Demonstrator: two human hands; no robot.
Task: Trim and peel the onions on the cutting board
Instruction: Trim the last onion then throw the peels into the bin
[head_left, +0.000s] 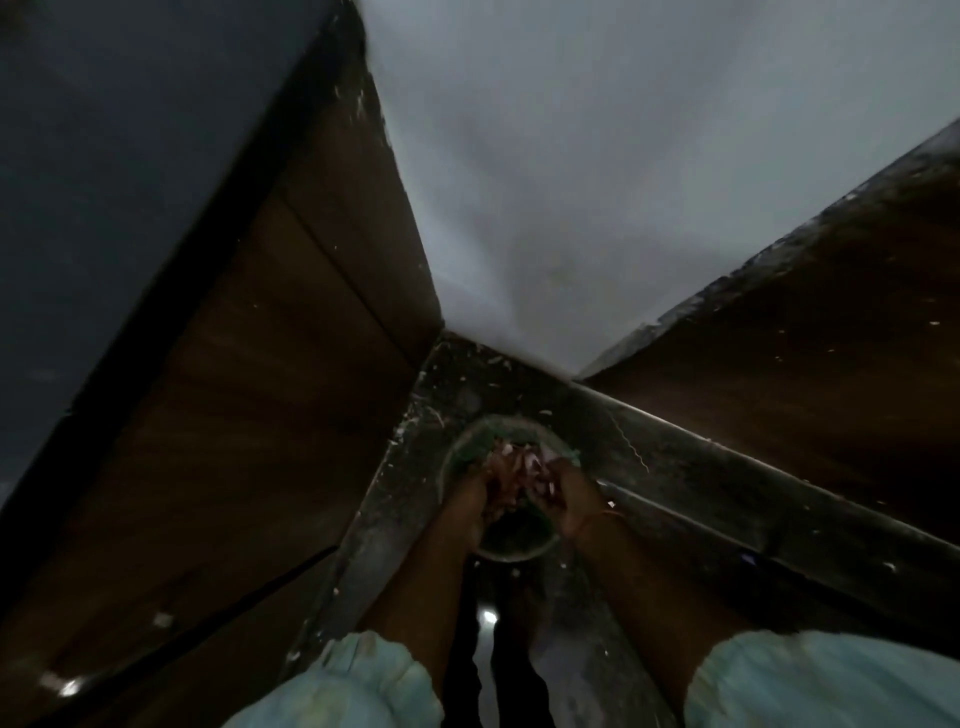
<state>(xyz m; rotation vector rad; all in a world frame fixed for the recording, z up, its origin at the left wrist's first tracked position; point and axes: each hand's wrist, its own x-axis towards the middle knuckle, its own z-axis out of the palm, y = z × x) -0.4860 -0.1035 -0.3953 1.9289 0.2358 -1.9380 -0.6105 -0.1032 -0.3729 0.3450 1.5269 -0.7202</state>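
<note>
The view is dark and blurred. Both my hands reach down over a round green bin (457, 457) on the floor. My left hand (480, 493) and my right hand (563, 491) are cupped together around a bunch of pinkish onion peels (524, 462) held above the bin's mouth. The fingers curl around the scraps. No cutting board, knife or whole onion is in view.
Brown cabinet fronts (270, 415) rise on the left, and another dark cabinet (805, 374) on the right, forming a narrow corner. The grey floor (395, 499) is littered with pale scraps. Light rolled-up sleeves (358, 686) show at the bottom.
</note>
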